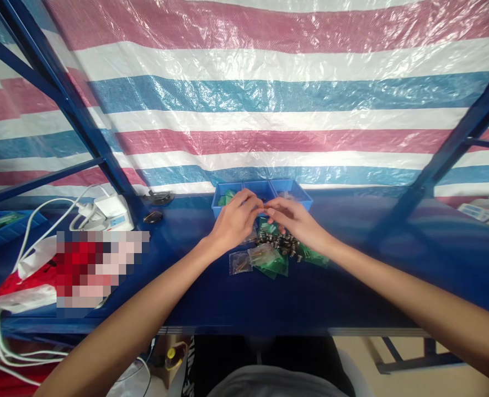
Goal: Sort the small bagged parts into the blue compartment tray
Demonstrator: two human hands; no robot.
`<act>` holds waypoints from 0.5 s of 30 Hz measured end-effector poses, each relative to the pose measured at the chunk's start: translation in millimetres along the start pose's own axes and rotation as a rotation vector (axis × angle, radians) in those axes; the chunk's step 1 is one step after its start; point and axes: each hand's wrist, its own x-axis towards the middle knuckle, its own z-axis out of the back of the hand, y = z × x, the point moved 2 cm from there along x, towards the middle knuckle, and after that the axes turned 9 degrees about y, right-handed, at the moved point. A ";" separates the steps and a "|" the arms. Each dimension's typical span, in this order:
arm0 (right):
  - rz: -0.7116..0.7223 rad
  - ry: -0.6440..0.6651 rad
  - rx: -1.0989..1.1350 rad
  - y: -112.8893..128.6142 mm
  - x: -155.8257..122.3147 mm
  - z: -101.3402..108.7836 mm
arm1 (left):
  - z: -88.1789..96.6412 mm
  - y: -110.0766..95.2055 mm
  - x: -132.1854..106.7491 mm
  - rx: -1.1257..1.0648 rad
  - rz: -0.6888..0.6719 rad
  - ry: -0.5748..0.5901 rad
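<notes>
My left hand [237,216] and my right hand [292,218] meet at the fingertips over the blue table. Both are closed in a pinch; what sits between the fingers is too small to make out. Just under them lies a heap of dark metal screws [283,242]. Around the heap are green plastic bags [272,266] and a clear small bag [240,263] with thin pieces inside. Behind my hands stands a blue divided bin [298,192], partly hidden by them, with green bags in its left compartment.
Left on the table [377,264] are a white power adapter [114,212] with cables, a black mouse-like object [152,217] and a red-and-white plastic bag [25,284], partly pixelated. Blue metal posts [74,121] flank a striped plastic sheet [269,94] behind.
</notes>
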 end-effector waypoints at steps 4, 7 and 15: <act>0.041 0.001 -0.052 2.5 -1.1 -1.0 | -0.8 -0.9 -0.3 -0.024 0.030 0.020; 0.047 -0.039 -0.100 -0.9 -0.1 -0.5 | -0.6 -2.1 -0.2 -0.055 0.044 0.017; 0.053 -0.145 -0.114 -1.1 1.4 3.3 | -3.2 1.2 2.6 -0.240 0.130 0.009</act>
